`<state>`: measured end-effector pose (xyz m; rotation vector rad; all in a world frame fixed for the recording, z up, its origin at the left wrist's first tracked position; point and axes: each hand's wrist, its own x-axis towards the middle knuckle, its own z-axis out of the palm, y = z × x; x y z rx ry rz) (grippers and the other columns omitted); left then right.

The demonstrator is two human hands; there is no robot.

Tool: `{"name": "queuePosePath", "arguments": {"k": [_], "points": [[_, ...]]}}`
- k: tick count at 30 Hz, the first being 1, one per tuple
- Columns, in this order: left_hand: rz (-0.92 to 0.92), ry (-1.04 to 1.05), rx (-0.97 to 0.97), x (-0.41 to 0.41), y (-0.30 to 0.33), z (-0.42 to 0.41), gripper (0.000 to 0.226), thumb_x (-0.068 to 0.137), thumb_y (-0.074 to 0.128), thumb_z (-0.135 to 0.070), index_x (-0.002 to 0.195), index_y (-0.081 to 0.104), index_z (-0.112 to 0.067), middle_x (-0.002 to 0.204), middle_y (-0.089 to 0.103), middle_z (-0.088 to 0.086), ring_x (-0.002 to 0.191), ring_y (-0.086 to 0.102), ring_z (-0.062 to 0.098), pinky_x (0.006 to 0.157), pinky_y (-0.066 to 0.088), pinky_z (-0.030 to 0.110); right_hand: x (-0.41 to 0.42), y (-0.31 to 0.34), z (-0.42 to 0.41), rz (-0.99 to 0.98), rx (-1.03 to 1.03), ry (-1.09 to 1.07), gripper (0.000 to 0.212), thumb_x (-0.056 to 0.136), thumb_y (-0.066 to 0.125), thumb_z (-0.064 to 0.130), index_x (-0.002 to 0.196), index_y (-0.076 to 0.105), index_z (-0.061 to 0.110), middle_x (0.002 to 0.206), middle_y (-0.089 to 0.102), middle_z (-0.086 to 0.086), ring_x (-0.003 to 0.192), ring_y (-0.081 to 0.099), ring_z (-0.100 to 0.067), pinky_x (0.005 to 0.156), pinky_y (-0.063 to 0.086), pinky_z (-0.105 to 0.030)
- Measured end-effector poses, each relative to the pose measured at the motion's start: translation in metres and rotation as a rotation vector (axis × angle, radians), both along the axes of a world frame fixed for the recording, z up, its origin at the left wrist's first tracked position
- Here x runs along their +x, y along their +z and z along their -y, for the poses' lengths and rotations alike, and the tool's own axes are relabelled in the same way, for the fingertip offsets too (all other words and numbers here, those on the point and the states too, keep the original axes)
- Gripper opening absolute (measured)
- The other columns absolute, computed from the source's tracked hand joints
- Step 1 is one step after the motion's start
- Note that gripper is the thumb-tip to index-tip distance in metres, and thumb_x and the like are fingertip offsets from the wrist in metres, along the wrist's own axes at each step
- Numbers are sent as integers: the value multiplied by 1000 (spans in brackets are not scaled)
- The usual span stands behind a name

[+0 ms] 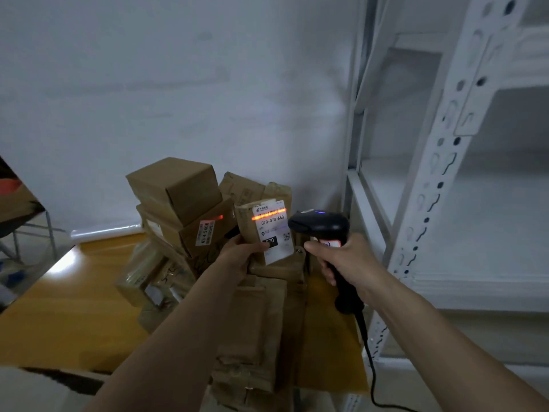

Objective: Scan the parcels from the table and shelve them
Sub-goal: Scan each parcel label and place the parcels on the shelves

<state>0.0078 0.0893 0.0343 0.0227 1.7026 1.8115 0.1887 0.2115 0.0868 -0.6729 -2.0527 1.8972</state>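
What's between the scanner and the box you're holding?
Nothing solid: only the scanner's red light line crossing the held parcel's label, in the head view.

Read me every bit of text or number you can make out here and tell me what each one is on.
"070-070-A80": white label on the parcel held by the left hand.
"070": black patch on that label.
"434 5406": label on a stacked box.
Label's small print and logo, the scanner sticker: unreadable.

One head-worn camera looks forward and down, close over the table [74, 307] and nearby shelving [439, 162].
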Motion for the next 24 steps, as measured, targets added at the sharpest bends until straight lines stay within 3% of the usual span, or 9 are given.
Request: {"name": "queuePosePath", "arguments": {"k": [9, 12, 15, 17, 21, 24], "points": [[-79, -66, 5, 9, 3, 11, 52, 70, 79, 0, 119, 63, -9, 114, 69, 15, 103, 67, 32, 92, 54, 47, 7, -1, 8, -43, -36, 7, 22, 85, 71, 20, 69, 60, 10, 52, 54, -3, 41, 46, -14, 44, 42, -23], [-85, -123, 39, 12, 4, 14, 64, 56, 87, -18, 116, 68, -10, 111, 71, 17, 104, 67, 37, 98, 51, 51, 11, -1, 12, -98, -114, 29, 14, 83, 73, 19, 75, 64, 11, 55, 55, -3, 43, 48, -15, 45, 42, -24], [-125, -196, 70, 11, 6, 12, 67, 51, 94, -41, 109, 74, -13, 116, 67, 24, 118, 54, 50, 106, 40, 59, 18, 3, 12, -141, -136, 59, 12, 82, 74, 19, 87, 68, 10, 57, 55, -4, 47, 48, -16, 48, 43, -26], [-132, -217, 118, 19, 17, 11, 70, 52, 92, -43, 110, 73, -8, 116, 68, 22, 115, 59, 45, 104, 44, 55, 25, 8, 10, -175, -140, 62, 14, 82, 75, 19, 90, 69, 9, 56, 53, -5, 47, 47, -16, 50, 42, -27], [-145, -252, 174, 40, 33, 4, 65, 61, 83, -28, 117, 64, -1, 108, 72, 17, 102, 68, 33, 84, 54, 41, 43, 20, 4, -249, -141, 50, 25, 78, 76, 20, 95, 67, 4, 57, 52, -7, 49, 46, -18, 52, 43, -29], [-183, -245, 153, 62, 41, -5, 88, 51, 90, -32, 125, 54, -2, 111, 70, 16, 99, 69, 32, 87, 55, 46, 61, 28, -3, -303, -176, 25, 22, 76, 78, 17, 90, 67, 5, 57, 50, -9, 49, 44, -19, 51, 42, -29]]}}
